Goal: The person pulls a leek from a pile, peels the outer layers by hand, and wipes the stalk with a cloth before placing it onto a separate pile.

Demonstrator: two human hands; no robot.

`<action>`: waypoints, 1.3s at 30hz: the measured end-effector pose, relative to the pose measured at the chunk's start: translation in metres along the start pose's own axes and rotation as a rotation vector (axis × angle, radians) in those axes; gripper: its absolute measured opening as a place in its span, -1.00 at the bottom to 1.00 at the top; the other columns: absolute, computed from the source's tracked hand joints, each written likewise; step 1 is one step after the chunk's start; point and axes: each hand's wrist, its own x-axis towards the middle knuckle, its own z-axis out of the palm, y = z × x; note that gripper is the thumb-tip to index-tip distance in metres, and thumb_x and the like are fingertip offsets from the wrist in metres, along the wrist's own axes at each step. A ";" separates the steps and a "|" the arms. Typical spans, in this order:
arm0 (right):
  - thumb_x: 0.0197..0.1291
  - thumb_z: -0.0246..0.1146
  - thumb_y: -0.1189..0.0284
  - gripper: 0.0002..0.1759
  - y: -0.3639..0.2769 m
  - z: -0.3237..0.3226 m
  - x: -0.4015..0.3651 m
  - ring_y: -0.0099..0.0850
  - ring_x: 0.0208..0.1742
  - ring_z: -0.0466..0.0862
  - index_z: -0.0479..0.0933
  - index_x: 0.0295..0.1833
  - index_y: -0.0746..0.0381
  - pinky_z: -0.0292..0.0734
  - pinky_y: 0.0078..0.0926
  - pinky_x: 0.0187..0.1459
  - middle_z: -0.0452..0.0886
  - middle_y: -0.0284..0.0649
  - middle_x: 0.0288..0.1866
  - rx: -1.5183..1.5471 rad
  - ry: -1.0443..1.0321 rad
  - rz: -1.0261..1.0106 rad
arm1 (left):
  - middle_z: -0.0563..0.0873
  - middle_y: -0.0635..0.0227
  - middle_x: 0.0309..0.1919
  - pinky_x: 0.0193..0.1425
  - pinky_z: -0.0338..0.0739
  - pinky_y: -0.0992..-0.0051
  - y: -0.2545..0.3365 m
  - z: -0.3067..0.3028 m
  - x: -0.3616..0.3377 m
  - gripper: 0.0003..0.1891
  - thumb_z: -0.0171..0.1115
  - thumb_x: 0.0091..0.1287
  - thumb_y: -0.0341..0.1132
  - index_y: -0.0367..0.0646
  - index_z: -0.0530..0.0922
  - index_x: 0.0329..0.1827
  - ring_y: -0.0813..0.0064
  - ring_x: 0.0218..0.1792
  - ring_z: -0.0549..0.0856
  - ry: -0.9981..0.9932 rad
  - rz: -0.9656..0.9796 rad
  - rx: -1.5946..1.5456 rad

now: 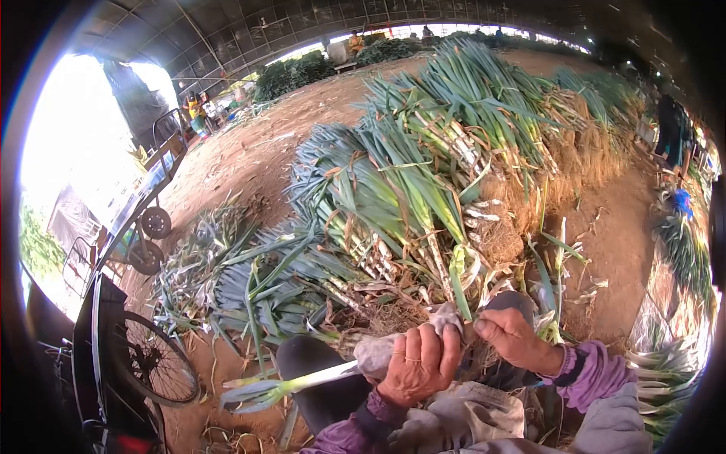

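Observation:
My left hand (420, 359), with rings on a finger, is closed over a greyish cloth-like piece (374, 354) in front of my lap. Out of the left end of that piece comes a leek (302, 382), its white stalk and cut green top pointing left across my dark-clad knee. The rest of its stalk is hidden under the cloth and my fingers. Beside it on the right, my right hand (514, 340) is closed in a pinch close to my left fingertips; what it pinches is hidden. A heap of leeks (370, 174) lies just beyond both hands.
Taller stacks of leeks (473, 98) with stringy roots stretch to the back right. Loose trimmings (200, 265) lie on the earth floor. At left stands a cart with a spoked wheel (155, 356). More leeks (669, 386) lie at the right edge. A person (197, 113) is far left.

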 end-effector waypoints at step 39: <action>-0.27 0.37 0.47 -0.70 0.024 -0.078 -0.048 -0.10 -0.43 0.50 0.43 -0.38 0.29 0.40 -0.23 -0.34 0.44 -0.13 -0.53 -0.710 -0.059 0.056 | 0.57 -0.13 -0.05 0.01 0.53 0.13 -0.084 -0.068 -0.184 -0.62 0.15 0.24 -0.32 -0.40 0.45 0.06 0.01 -0.06 0.59 -0.307 -0.257 0.354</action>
